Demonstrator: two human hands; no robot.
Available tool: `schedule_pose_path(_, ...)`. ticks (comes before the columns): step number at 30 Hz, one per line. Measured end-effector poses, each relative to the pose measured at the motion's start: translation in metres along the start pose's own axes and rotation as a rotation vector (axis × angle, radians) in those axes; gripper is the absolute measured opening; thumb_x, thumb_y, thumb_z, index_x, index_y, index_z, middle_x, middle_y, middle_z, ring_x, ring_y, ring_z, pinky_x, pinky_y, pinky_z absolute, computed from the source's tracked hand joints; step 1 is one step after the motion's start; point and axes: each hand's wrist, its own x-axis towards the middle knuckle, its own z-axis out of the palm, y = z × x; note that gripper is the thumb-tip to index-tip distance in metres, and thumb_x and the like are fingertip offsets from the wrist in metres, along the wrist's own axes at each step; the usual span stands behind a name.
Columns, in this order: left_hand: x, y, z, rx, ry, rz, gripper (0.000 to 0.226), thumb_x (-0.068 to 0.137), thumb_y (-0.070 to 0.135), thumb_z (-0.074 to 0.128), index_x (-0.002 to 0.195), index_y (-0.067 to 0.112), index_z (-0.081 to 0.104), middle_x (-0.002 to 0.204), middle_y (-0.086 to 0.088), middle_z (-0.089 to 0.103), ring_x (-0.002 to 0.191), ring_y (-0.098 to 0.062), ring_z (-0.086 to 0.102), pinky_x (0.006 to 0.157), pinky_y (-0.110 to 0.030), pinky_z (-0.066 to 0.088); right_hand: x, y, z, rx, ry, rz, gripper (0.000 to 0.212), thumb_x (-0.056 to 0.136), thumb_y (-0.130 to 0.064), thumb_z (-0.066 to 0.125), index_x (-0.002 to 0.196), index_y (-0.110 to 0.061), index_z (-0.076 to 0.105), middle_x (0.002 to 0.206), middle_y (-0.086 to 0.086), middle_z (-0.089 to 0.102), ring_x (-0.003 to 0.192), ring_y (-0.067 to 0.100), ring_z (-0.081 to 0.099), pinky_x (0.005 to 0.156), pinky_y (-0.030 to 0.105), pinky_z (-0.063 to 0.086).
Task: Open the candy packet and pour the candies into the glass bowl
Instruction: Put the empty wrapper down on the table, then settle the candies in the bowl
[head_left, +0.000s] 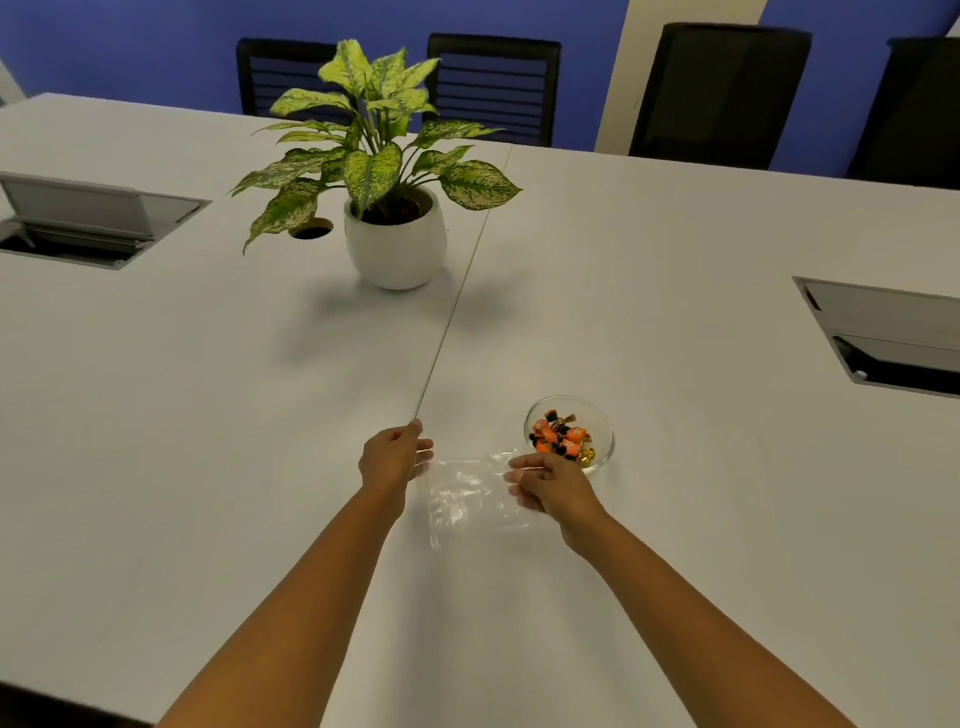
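Note:
A small glass bowl (602, 427) stands on the white table and holds several orange, black and gold wrapped candies (561, 437). Just left of it a clear, see-through candy packet (467, 493) stretches between my hands, looking empty and crinkled. My left hand (392, 460) pinches its left top corner. Its right top edge is pinched by my right hand (548, 486), which hangs close to the bowl's near rim.
A potted plant in a white pot (396, 244) stands at mid-table. Open cable hatches sit at the left (88, 223) and right (883, 338). A seam (452, 317) runs down the table. Black chairs (493, 83) line the far edge.

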Motion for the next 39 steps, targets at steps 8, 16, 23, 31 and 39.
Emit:
schedule_pose_path(8, 0.005, -0.005, -0.020, 0.059, 0.066, 0.042, 0.033, 0.092, 0.026, 0.054, 0.111, 0.000, 0.062, 0.098, -0.014, 0.067, 0.088, -0.026, 0.065, 0.080, -0.033, 0.054, -0.002, 0.023, 0.043, -0.432, -0.303, 0.038, 0.017, 0.089, -0.007, 0.054, 0.099, -0.013, 0.066, 0.091, 0.003, 0.069, 0.074, 0.010, 0.060, 0.068, 0.019, 0.048)
schedule_pose_path(16, 0.009, -0.006, -0.017, 0.129, 0.054, 0.090, 0.033, 0.093, 0.027, 0.053, 0.113, 0.001, 0.062, 0.106, -0.015, 0.069, 0.089, -0.023, 0.065, 0.081, -0.032, 0.054, 0.001, 0.037, 0.084, -0.743, -0.404, -0.088, 0.024, 0.089, -0.012, 0.056, 0.110, -0.009, 0.066, 0.118, 0.010, 0.067, 0.104, 0.023, 0.062, 0.089, 0.022, 0.044)
schedule_pose_path(23, 0.014, -0.008, -0.011, 0.164, 0.048, 0.124, 0.034, 0.093, 0.025, 0.053, 0.115, 0.001, 0.061, 0.107, -0.017, 0.069, 0.090, -0.024, 0.065, 0.086, -0.036, 0.055, 0.003, 0.048, 0.087, -0.858, -0.367, -0.239, 0.033, 0.088, -0.020, 0.059, 0.120, -0.014, 0.061, 0.120, 0.011, 0.062, 0.106, 0.024, 0.059, 0.100, 0.030, 0.045)
schedule_pose_path(31, 0.010, -0.003, 0.012, 0.198, -0.042, 0.222, 0.036, 0.095, 0.031, 0.047, 0.116, 0.005, 0.061, 0.104, -0.011, 0.068, 0.093, -0.023, 0.065, 0.084, -0.032, 0.053, 0.010, -0.002, 0.025, -0.581, 0.052, -0.538, 0.029, 0.086, -0.023, 0.062, 0.115, -0.024, 0.060, 0.104, -0.004, 0.059, 0.096, 0.016, 0.053, 0.081, 0.021, 0.039)
schedule_pose_path(39, 0.005, 0.002, 0.066, 0.233, -0.339, 0.211, 0.047, 0.097, 0.042, 0.034, 0.129, 0.011, 0.051, 0.127, -0.009, 0.059, 0.112, -0.023, 0.056, 0.094, -0.034, 0.047, 0.026, -0.023, -0.070, -0.706, 0.226, -0.248, 0.090, 0.071, -0.049, 0.072, 0.143, -0.026, 0.024, 0.149, 0.004, 0.027, 0.137, 0.025, 0.022, 0.112, 0.044, 0.023)
